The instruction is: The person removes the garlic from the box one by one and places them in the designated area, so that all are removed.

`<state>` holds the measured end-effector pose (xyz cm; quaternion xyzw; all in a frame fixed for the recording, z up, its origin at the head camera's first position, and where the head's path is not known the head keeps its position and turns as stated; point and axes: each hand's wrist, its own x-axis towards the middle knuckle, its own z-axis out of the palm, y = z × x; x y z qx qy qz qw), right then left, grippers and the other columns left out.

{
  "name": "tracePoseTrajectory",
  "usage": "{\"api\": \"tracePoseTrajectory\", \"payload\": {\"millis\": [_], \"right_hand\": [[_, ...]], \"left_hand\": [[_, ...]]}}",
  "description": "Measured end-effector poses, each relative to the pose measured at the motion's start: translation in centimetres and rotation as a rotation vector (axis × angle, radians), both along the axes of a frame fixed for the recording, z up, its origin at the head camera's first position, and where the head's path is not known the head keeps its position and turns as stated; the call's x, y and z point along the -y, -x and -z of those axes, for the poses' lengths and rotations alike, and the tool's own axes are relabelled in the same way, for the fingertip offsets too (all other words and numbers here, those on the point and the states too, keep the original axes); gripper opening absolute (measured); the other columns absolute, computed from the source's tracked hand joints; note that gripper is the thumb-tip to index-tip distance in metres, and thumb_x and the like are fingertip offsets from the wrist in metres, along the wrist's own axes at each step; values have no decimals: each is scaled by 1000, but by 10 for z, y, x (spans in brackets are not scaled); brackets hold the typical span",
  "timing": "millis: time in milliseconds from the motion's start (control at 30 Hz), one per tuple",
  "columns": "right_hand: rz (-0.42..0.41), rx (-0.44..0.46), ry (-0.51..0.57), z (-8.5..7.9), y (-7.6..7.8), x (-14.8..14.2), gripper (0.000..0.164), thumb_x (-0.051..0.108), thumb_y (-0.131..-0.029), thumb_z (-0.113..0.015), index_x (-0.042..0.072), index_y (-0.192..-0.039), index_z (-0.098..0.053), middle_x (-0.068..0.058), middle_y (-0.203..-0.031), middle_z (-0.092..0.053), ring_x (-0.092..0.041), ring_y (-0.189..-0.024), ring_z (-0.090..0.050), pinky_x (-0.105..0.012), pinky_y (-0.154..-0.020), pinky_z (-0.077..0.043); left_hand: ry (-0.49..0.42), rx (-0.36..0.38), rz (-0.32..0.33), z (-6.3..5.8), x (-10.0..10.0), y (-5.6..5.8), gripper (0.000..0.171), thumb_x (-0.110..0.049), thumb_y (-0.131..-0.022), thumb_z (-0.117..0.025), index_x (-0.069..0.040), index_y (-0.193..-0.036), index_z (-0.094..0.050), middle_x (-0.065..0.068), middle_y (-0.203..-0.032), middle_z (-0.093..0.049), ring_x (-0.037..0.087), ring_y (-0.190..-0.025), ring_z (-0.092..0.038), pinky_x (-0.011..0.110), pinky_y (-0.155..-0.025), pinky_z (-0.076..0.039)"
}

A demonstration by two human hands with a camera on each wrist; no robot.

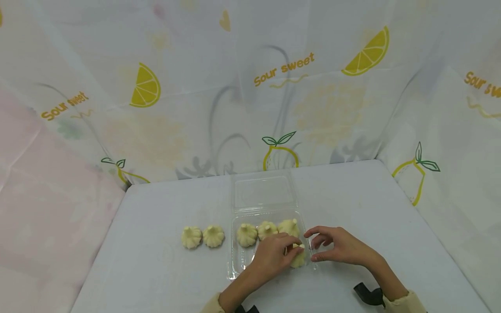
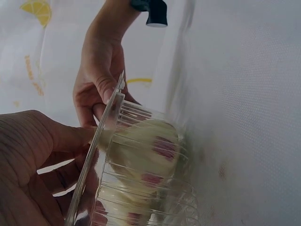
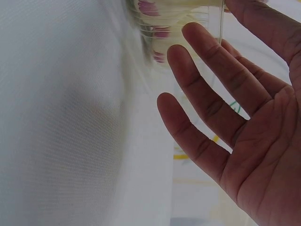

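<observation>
A clear plastic clamshell box [image 1: 233,256] lies with its lid folded back, several pale garlic bulbs [image 1: 246,235] standing stem up inside it. At its front right corner my left hand [image 1: 272,253] reaches over the box and pinches the stem of one garlic bulb [image 1: 298,257]. The left wrist view shows that bulb [image 2: 143,150] through the ribbed wall, purple patches near its base. My right hand [image 1: 341,246] is beside the box's right edge, holding nothing. Its fingers [image 3: 202,106] are spread and slightly bent; whether they touch the wall is hard to tell.
Two more garlic bulbs [image 1: 202,237] sit side by side on the white table [image 1: 156,278], left of the box. The transparent lid [image 1: 264,191] lies flat behind the box. A lemon-printed cloth [image 1: 219,87] hangs at the back and sides.
</observation>
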<state>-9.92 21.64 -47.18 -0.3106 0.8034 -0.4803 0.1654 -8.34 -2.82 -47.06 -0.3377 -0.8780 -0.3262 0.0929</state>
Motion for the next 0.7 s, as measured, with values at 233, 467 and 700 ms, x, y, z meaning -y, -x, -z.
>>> {"api": "tracePoseTrajectory", "payload": {"millis": [233, 467, 700], "right_hand": [[-2, -1, 4, 0, -1, 0, 50, 24, -85, -79, 8, -128, -59, 1, -99, -71, -17, -92, -66, -42, -77, -55], [2, 0, -4, 0, 0, 0, 50, 24, -85, -79, 8, -127, -59, 1, -99, -71, -17, -92, -67, -43, -78, -55], [-8, -3, 6, 0, 0, 0, 49, 23, -86, -79, 7, -128, -58, 0, -100, -72, -19, -92, -67, -44, -78, -55]], "left_hand": [[19, 16, 6, 0, -1, -2, 11, -25, -87, -77, -17, -93, -75, -13, -68, -54, -6, -61, -41, 7, -56, -31], [21, 22, 14, 1, -1, -2, 9, -23, -87, -77, -16, -92, -75, -13, -68, -54, -7, -60, -40, 7, -54, -30], [-10, 19, 31, -1, 0, -3, 9, -20, -87, -77, -15, -93, -74, -11, -68, -54, -7, -61, -41, 6, -55, -30]]}}
